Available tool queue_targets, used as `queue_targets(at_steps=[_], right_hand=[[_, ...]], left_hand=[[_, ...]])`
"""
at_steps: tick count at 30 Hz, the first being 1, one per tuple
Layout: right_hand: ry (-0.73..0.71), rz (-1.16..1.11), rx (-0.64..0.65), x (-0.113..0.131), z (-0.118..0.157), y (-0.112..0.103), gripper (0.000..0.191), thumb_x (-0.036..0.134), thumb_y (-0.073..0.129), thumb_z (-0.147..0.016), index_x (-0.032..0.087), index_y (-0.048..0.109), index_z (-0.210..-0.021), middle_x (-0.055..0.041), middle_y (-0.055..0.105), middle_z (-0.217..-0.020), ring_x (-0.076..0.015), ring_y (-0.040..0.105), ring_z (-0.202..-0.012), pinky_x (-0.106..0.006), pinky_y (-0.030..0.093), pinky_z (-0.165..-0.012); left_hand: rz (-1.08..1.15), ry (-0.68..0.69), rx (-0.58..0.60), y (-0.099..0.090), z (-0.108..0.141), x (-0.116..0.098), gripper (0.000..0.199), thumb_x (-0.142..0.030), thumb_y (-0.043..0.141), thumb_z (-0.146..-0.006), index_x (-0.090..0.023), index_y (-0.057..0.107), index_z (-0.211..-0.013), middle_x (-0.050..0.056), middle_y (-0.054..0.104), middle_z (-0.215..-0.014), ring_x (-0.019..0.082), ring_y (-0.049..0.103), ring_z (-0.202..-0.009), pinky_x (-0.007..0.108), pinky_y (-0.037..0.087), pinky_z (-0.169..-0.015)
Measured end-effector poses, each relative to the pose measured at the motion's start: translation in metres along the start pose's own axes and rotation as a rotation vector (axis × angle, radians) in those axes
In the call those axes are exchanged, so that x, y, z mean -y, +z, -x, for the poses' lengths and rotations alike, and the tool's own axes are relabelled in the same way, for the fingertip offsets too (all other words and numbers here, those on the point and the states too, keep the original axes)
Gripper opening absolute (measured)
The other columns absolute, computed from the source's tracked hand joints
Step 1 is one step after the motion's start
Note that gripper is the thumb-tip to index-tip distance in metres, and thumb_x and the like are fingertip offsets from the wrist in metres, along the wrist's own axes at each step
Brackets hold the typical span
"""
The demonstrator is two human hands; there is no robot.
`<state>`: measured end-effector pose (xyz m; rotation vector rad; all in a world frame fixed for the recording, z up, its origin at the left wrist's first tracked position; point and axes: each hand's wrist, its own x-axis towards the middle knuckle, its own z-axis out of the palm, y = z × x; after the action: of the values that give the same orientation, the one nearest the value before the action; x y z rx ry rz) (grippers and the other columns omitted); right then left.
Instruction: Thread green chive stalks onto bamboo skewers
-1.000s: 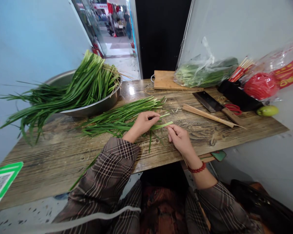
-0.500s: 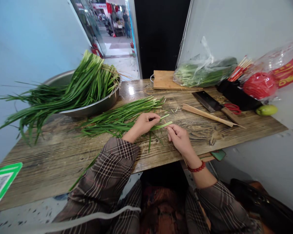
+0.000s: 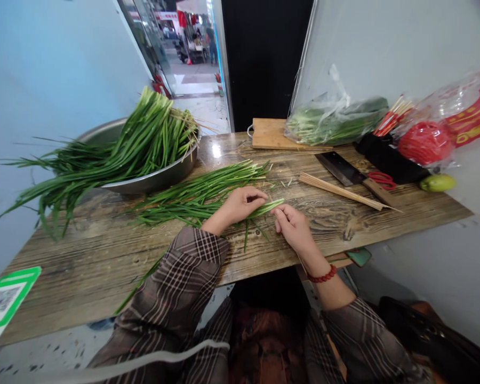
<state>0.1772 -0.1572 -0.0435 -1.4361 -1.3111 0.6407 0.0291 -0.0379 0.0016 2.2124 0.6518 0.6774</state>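
Green stalks (image 3: 269,207) lie pinched in the left hand's grip (image 3: 242,205), pale ends jutting toward the right grip (image 3: 294,226), whose hold I cannot tell.

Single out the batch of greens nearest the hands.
The loose pile lying on the tabletop, by the left hand; the others sit farther off, in the metal basin and the clear bag.

on the table (image 3: 84,277), greens (image 3: 212,184) lie between basin (image 3: 156,183) and cleaver (image 3: 340,168).
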Motion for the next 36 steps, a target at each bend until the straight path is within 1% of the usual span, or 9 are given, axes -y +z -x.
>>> queue_targets(at_steps=[3, 5, 10, 15, 22, 25, 28, 33, 36], right_hand=[[0.013, 0.0, 0.0, -0.002, 0.0, 0.001, 0.025, 0.036, 0.044, -0.093, 0.019, 0.062, -0.087, 0.0057, 0.052, -0.049, -0.0106, 0.048, -0.045, -0.023, 0.037, -0.052], [0.019, 0.002, 0.002, -0.002, -0.001, 0.002, 0.026, 0.037, 0.044, -0.092, 0.019, 0.062, -0.087, 0.0057, 0.052, -0.049, -0.0106, 0.047, -0.045, -0.023, 0.037, -0.052], [0.026, -0.007, 0.003, 0.0, -0.001, 0.001, 0.026, 0.036, 0.044, -0.092, 0.019, 0.063, -0.086, 0.0056, 0.052, -0.049, -0.0105, 0.048, -0.045, -0.023, 0.037, -0.052], [0.017, -0.006, 0.015, 0.002, -0.001, 0.001, 0.024, 0.034, 0.044, -0.092, 0.019, 0.063, -0.087, 0.0056, 0.052, -0.049, -0.0102, 0.048, -0.046, -0.022, 0.036, -0.052], [0.015, -0.006, 0.019, -0.001, -0.001, 0.002, 0.025, 0.034, 0.044, -0.092, 0.018, 0.063, -0.087, 0.0058, 0.052, -0.049, -0.0104, 0.048, -0.046, -0.022, 0.036, -0.052], [0.017, -0.005, 0.01, -0.001, -0.001, 0.001, 0.024, 0.034, 0.045, -0.093, 0.018, 0.063, -0.088, 0.0056, 0.052, -0.05, -0.0104, 0.048, -0.046, -0.022, 0.037, -0.053], [0.015, -0.017, 0.006, -0.002, -0.001, 0.002, 0.025, 0.034, 0.045, -0.093, 0.018, 0.063, -0.088, 0.0055, 0.052, -0.05, -0.0105, 0.048, -0.047, -0.023, 0.037, -0.053], [0.02, -0.045, 0.007, -0.005, -0.001, 0.002, 0.024, 0.034, 0.046, -0.092, 0.018, 0.063, -0.089, 0.0058, 0.052, -0.05, -0.0103, 0.047, -0.046, -0.022, 0.036, -0.051], [0.015, -0.051, 0.012, -0.005, -0.001, 0.002, 0.024, 0.034, 0.046, -0.092, 0.018, 0.062, -0.089, 0.0058, 0.052, -0.05, -0.0101, 0.047, -0.045, -0.022, 0.035, -0.051]], left_hand=[[-0.162, -0.068, -0.22, -0.011, -0.008, 0.015, 0.025, -0.026, 0.052, -0.084, -0.016, 0.072, -0.096, 0.007, 0.071, -0.094, 0.018, 0.063, -0.086, 0.03, 0.049, -0.08], [-0.337, -0.087, -0.27, -0.018, -0.014, 0.025, 0.025, -0.023, 0.051, -0.085, -0.016, 0.071, -0.099, 0.008, 0.07, -0.098, 0.02, 0.062, -0.09, 0.033, 0.048, -0.084], [-0.723, -0.129, -0.184, -0.02, -0.023, 0.04, 0.027, -0.02, 0.052, -0.085, -0.021, 0.069, -0.105, 0.008, 0.067, -0.112, 0.026, 0.055, -0.103, 0.04, 0.042, -0.087], [-0.826, -0.108, -0.142, -0.014, -0.024, 0.043, 0.024, -0.028, 0.055, -0.086, -0.023, 0.07, -0.105, 0.01, 0.066, -0.104, 0.027, 0.052, -0.099, 0.04, 0.038, -0.083], [-0.852, -0.063, -0.056, -0.01, -0.019, 0.038, 0.02, -0.026, 0.054, -0.086, -0.023, 0.073, -0.091, 0.01, 0.065, -0.089, 0.026, 0.053, -0.091, 0.04, 0.035, -0.081], [-0.785, -0.042, -0.099, -0.011, -0.017, 0.035, 0.019, -0.024, 0.053, -0.085, -0.021, 0.072, -0.083, 0.009, 0.066, -0.093, 0.025, 0.054, -0.093, 0.039, 0.037, -0.082], [-0.611, -0.011, -0.143, -0.011, -0.015, 0.03, 0.016, -0.019, 0.054, -0.081, -0.019, 0.07, -0.079, 0.007, 0.067, -0.098, 0.022, 0.056, -0.093, 0.036, 0.041, -0.083], [-0.351, -0.039, -0.134, -0.004, -0.012, 0.018, 0.021, -0.017, 0.051, -0.081, -0.016, 0.069, -0.091, 0.004, 0.07, -0.086, 0.017, 0.061, -0.079, 0.028, 0.046, -0.075], [-0.287, -0.022, -0.123, 0.001, -0.009, 0.008, 0.024, -0.019, 0.051, -0.084, -0.017, 0.071, -0.097, 0.004, 0.071, -0.093, 0.017, 0.063, -0.084, 0.027, 0.047, -0.079]])
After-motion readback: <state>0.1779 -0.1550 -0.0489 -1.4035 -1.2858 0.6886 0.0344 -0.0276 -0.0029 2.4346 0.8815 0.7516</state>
